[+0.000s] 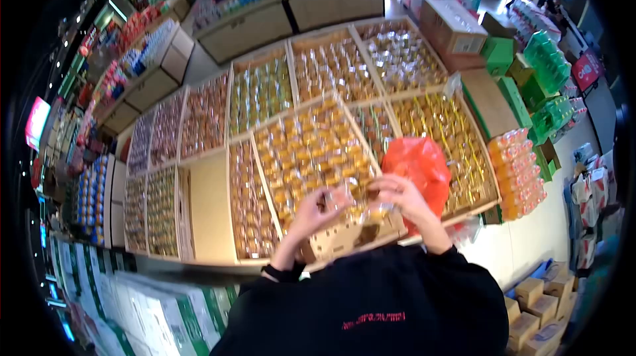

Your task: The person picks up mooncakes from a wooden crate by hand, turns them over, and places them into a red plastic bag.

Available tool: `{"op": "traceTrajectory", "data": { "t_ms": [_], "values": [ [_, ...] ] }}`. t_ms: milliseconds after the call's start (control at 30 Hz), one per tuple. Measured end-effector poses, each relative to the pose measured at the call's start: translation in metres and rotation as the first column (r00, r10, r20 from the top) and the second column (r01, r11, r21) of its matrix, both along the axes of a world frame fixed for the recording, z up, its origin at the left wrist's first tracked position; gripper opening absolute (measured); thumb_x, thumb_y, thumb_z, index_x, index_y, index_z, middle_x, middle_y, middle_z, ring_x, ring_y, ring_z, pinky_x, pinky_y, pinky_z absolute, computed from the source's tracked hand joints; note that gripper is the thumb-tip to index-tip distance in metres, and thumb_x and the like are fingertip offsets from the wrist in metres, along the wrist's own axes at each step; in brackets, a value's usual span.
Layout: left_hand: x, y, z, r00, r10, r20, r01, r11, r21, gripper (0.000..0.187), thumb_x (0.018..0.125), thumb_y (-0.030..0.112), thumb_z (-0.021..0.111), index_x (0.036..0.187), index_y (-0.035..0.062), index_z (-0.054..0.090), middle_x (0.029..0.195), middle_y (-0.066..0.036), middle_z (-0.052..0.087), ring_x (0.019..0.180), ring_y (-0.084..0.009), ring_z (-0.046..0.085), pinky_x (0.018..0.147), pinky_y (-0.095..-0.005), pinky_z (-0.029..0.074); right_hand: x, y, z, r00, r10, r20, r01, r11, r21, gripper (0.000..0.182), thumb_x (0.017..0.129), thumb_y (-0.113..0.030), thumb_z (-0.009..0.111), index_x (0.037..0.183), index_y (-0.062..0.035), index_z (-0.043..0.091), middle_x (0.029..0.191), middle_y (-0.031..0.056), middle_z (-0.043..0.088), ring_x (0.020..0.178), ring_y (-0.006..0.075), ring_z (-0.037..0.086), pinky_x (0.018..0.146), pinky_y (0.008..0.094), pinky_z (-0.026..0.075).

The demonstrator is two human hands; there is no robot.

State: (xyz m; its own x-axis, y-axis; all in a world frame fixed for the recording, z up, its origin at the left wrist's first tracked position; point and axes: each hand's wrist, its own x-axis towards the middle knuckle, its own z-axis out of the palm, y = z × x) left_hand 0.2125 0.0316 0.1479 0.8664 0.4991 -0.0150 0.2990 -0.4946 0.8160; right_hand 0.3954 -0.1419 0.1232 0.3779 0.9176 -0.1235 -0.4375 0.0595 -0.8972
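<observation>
My left hand [317, 215] is closed around a small clear-wrapped packet [340, 197] at the near end of the middle compartment. Just to its right, my right hand [399, 196] reaches over the same rows with its fingers bent; whether it grips a packet is too small to tell. Rows of golden wrapped packets [311, 141] fill the tilted wooden tray under both hands. A red plastic bag [417, 160] lies behind and beside my right hand, on the compartments to the right.
Around the hands, a wooden display [209, 207] has dividers between packet-filled compartments. Orange bottles [520, 174] and green bottle packs [546, 61] stand on the right. Cardboard boxes [454, 25] are at the back right, stacked cartons [156, 303] at the lower left.
</observation>
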Motion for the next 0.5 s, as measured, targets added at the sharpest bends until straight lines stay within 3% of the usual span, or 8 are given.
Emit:
{"op": "traceTrajectory", "data": {
  "t_ms": [100, 167, 233, 333, 400, 433, 467, 500],
  "values": [
    [-0.003, 0.007, -0.004, 0.999, -0.027, 0.035, 0.026, 1.0, 0.002, 0.047, 0.07, 0.026, 0.074, 0.108, 0.0032, 0.056, 0.094, -0.009, 0.06, 0.083, -0.0172, 0.056, 0.074, -0.0294, 0.045, 0.014, -0.002, -0.032, 0.879, 0.008, -0.476, 0.041, 0.995, 0.093, 0.032, 0.088, -0.007, 0.049, 0.119, 0.0022, 0.046, 0.114, 0.0151, 0.054, 0.096, 0.0234, 0.058, 0.075, 0.0283, 0.053],
    [-0.008, 0.007, 0.002, 0.999, -0.033, 0.009, 0.031, 0.982, 0.186, 0.042, 0.07, 0.023, 0.071, 0.104, 0.0029, 0.057, 0.096, -0.012, 0.06, 0.09, -0.0261, 0.058, 0.078, -0.0335, 0.046, 0.012, -0.006, -0.033, 0.52, 0.067, -0.852, 0.134, 0.978, 0.159, 0.033, 0.094, -0.012, 0.037, 0.123, 0.0031, 0.04, 0.119, 0.0199, 0.05, 0.098, 0.0284, 0.058, 0.069, 0.025, 0.057],
    [-0.011, 0.008, -0.002, 0.999, -0.042, 0.03, 0.034, 0.971, 0.235, 0.042, 0.068, 0.021, 0.071, 0.103, 0.0039, 0.057, 0.094, -0.011, 0.059, 0.091, -0.0276, 0.056, 0.079, -0.0353, 0.046, 0.016, -0.007, -0.04, 0.267, 0.074, -0.961, 0.174, 0.977, 0.124, 0.036, 0.095, -0.019, 0.035, 0.123, 0.0025, 0.041, 0.12, 0.02, 0.048, 0.102, 0.0302, 0.055, 0.068, 0.0266, 0.057],
    [-0.017, 0.01, -0.02, 0.997, -0.076, 0.019, 0.062, 0.915, 0.398, 0.04, 0.07, 0.024, 0.07, 0.102, 0.0029, 0.057, 0.095, -0.011, 0.06, 0.089, -0.0251, 0.057, 0.078, -0.0351, 0.045, 0.01, -0.01, -0.027, 0.395, 0.103, -0.913, 0.231, 0.951, 0.207, 0.047, 0.093, -0.034, 0.039, 0.124, 0.0016, 0.042, 0.123, 0.0206, 0.047, 0.107, 0.0333, 0.051, 0.079, 0.034, 0.054],
    [-0.021, 0.011, -0.035, 0.995, 0.041, -0.091, -0.055, 0.986, -0.158, 0.041, 0.081, 0.033, 0.057, 0.109, 0.0034, 0.055, 0.1, -0.011, 0.061, 0.091, -0.0222, 0.059, 0.08, -0.0352, 0.046, 0.012, -0.01, -0.026, 0.396, 0.081, -0.915, 0.262, 0.945, 0.197, 0.058, 0.09, -0.045, 0.043, 0.126, 0.0003, 0.04, 0.123, 0.0213, 0.046, 0.11, 0.0348, 0.048, 0.087, 0.0395, 0.049],
    [-0.022, 0.01, -0.04, 0.995, 0.04, -0.094, -0.055, 0.986, -0.16, 0.041, 0.081, 0.033, 0.057, 0.109, 0.0034, 0.055, 0.1, -0.011, 0.061, 0.091, -0.0222, 0.059, 0.08, -0.0352, 0.046, 0.013, -0.01, -0.025, 0.393, 0.079, -0.916, 0.263, 0.945, 0.194, 0.058, 0.09, -0.045, 0.043, 0.126, 0.0003, 0.04, 0.123, 0.0213, 0.046, 0.11, 0.0348, 0.048, 0.087, 0.0395, 0.049],
    [-0.023, 0.009, -0.045, 0.983, 0.17, -0.066, -0.174, 0.774, -0.609, 0.041, 0.085, 0.034, 0.049, 0.111, 0.0027, 0.054, 0.1, -0.011, 0.061, 0.091, -0.0219, 0.059, 0.081, -0.0347, 0.046, 0.013, -0.011, -0.023, 0.495, 0.006, -0.869, 0.264, 0.952, 0.156, 0.059, 0.09, -0.046, 0.043, 0.127, -0.0002, 0.039, 0.123, 0.0215, 0.046, 0.11, 0.0347, 0.048, 0.086, 0.0388, 0.05],
    [-0.026, 0.007, -0.052, 0.95, 0.295, -0.106, -0.213, 0.359, -0.909, 0.043, 0.089, 0.035, 0.04, 0.113, 0.0021, 0.053, 0.1, -0.012, 0.062, 0.091, -0.0216, 0.06, 0.081, -0.0343, 0.047, 0.012, -0.012, -0.022, 0.586, -0.067, -0.807, 0.267, 0.957, 0.115, 0.06, 0.09, -0.047, 0.043, 0.128, -0.0007, 0.038, 0.123, 0.0217, 0.046, 0.11, 0.0345, 0.049, 0.085, 0.038, 0.051]
  ]
}}
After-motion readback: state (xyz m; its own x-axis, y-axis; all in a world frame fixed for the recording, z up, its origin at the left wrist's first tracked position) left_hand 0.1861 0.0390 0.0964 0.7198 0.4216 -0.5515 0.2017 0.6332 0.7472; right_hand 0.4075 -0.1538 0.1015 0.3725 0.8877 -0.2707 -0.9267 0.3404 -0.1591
